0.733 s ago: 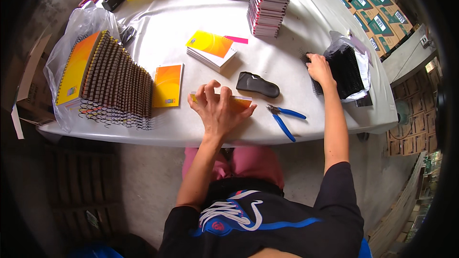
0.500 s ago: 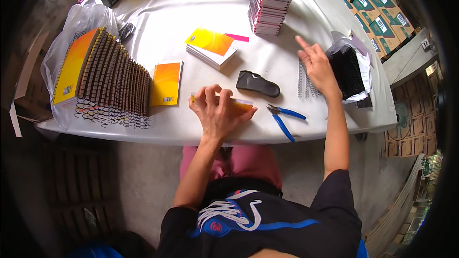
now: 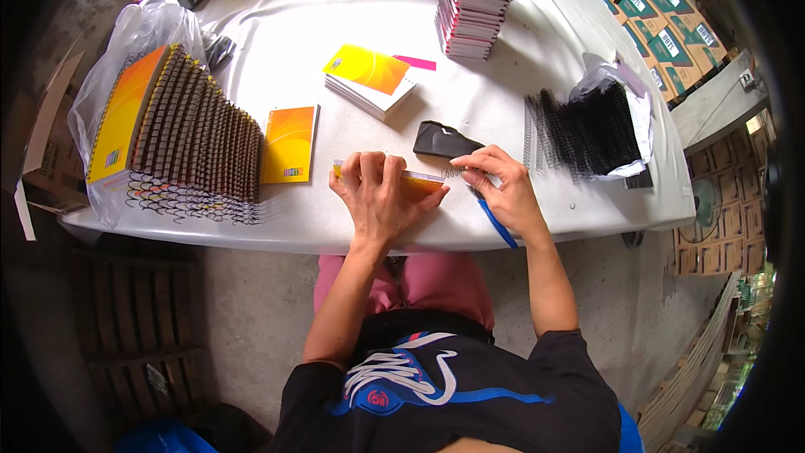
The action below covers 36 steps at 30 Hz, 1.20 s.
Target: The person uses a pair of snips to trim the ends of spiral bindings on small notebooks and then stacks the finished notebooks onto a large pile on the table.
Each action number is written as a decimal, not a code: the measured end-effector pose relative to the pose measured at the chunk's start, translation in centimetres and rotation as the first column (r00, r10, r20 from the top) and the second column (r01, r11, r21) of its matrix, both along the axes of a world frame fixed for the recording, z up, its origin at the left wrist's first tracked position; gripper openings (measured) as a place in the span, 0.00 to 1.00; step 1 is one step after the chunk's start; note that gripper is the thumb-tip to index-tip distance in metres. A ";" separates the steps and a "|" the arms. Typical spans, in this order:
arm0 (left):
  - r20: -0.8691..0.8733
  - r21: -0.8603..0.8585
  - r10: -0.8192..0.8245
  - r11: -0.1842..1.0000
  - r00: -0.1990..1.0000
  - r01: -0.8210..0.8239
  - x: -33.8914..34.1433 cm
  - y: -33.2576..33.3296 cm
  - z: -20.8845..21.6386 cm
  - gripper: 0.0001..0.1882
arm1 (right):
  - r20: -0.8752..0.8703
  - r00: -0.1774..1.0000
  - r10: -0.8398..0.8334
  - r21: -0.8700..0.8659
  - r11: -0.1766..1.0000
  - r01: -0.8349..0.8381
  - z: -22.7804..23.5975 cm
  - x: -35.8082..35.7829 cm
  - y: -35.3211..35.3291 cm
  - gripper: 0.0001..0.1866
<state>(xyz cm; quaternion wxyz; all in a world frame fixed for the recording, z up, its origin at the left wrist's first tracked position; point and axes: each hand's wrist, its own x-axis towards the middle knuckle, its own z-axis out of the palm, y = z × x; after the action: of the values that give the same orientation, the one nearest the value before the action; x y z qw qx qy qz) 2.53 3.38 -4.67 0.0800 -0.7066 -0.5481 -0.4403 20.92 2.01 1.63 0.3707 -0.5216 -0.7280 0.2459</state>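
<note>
Near the table's front edge, my left hand (image 3: 371,197) is closed over a small orange-covered notebook (image 3: 417,190), held up on its edge. My right hand (image 3: 510,191) pinches a thin dark spiral binding coil (image 3: 451,173) by the notebook's right end. Whether the coil has entered the holes is too small to tell. Partly under the right hand lie wire cutters, one blue handle (image 3: 498,226) showing. Just beyond is a black, pouch-like object (image 3: 443,141). A yellow-orange notebook (image 3: 289,149) lies flat left of my left hand, and a pile of unbound notebooks (image 3: 369,75) sits farther back.
Many coil-bound notebooks (image 3: 197,134) stand stacked at the left beside a clear plastic bag (image 3: 163,27). Loose black coils (image 3: 591,130) spill from a wrapper at the right. A tall notebook stack (image 3: 475,8) rises at the back. Cartons (image 3: 662,21) are piled beyond the table (image 3: 335,231).
My right hand has come left and nearer from the black coils to the notebook's right end, now with a coil in its fingers. My left hand stays on the notebook.
</note>
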 end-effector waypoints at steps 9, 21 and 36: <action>-0.035 -0.002 0.009 1.000 0.999 -0.009 -0.1 -0.2 0.8 0.31 | -0.096 0.994 0.059 0.037 0.998 -0.056 -0.3 0.1 0.2 0.12; -0.027 -0.073 -0.042 0.997 0.999 0.040 -0.5 -0.6 1.8 0.28 | -0.424 0.896 0.132 -0.179 0.958 -0.225 -2.7 1.5 1.4 0.12; -0.047 -0.069 -0.113 0.992 0.992 0.110 -1.3 -0.4 1.0 0.27 | -0.036 0.968 0.248 -0.124 0.960 -0.250 1.1 0.3 -0.4 0.11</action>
<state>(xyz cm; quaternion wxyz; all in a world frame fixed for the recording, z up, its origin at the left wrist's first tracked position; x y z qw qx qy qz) 1.19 3.02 -3.63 0.0458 -0.7495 -0.5198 -0.4074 21.23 1.63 2.75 0.3098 -0.4462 -0.7669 0.3418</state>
